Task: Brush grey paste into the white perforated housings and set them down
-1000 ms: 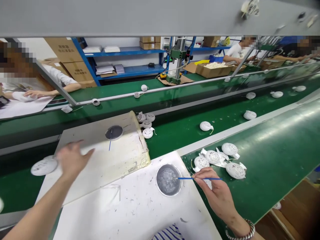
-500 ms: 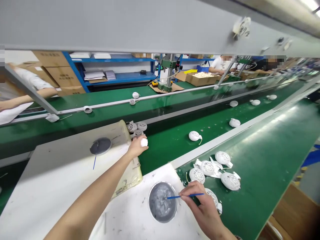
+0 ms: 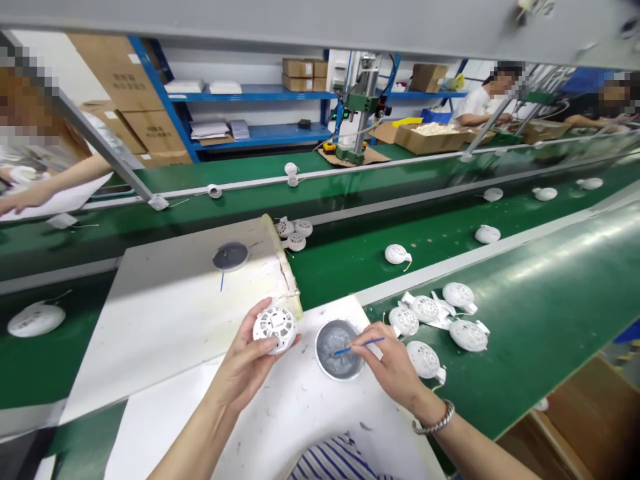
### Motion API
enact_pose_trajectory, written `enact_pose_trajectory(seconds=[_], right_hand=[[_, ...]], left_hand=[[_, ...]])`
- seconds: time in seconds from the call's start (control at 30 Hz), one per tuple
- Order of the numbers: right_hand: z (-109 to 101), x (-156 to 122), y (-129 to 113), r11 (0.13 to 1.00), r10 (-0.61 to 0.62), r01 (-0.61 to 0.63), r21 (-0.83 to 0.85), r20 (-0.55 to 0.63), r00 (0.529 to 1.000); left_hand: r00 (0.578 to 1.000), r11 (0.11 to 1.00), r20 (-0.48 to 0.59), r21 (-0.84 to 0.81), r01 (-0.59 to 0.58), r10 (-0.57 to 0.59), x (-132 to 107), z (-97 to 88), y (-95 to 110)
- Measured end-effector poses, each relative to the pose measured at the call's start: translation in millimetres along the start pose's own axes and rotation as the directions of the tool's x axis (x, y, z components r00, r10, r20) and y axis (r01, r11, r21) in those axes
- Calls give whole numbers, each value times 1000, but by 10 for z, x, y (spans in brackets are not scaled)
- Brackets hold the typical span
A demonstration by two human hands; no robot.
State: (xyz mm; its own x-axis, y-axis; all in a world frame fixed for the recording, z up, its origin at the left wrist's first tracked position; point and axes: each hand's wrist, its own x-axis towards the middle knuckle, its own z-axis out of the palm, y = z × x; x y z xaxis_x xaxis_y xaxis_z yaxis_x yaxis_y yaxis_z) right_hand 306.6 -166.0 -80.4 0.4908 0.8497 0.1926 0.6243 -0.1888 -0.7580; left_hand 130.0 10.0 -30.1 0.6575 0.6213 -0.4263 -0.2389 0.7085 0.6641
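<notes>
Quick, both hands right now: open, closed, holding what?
Left hand: closed around a round white vented part.
Right hand: closed on a thin blue brush, tip in the gray paste.

I can read no text for certain: printing (image 3: 129, 81) on the cardboard boxes (image 3: 154, 141) at upper left is blurred, marks (image 3: 543, 9) upper right on the grey beam (image 3: 310, 23) unclear

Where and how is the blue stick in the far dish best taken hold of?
Probably by its free end, pinched from the near side: the blue stick is thin and pokes out over the near rim of the far dish, its other end apparently in the dark paste. The left hand holds a white vented part and the right hand another stick, so one would need freeing.
</notes>
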Motion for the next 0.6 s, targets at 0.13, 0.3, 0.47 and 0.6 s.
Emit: enact_pose_trajectory(seconds=[0.13, 0.3, 0.47, 0.6], right_hand=[[18, -32, 46, 979, 143, -127, 157, -97, 985], [-23, -52, 76, 966, 204, -177, 189, -134, 970], [-185, -116, 71, 976, 195, -179, 125, -132, 972], [-306, -122, 89, 854, 390, -293, 429, -157, 907]], left_hand=[[997, 996, -49, -71, 50, -54, -144, -63, -36], [985, 998, -169, 46, 46, -38, -220, -68, -67], [976, 994, -216, 107, 6, 18, -253, -44, -74], [956, 995, -295, 97, 29, 1, -242, -11, -87]])
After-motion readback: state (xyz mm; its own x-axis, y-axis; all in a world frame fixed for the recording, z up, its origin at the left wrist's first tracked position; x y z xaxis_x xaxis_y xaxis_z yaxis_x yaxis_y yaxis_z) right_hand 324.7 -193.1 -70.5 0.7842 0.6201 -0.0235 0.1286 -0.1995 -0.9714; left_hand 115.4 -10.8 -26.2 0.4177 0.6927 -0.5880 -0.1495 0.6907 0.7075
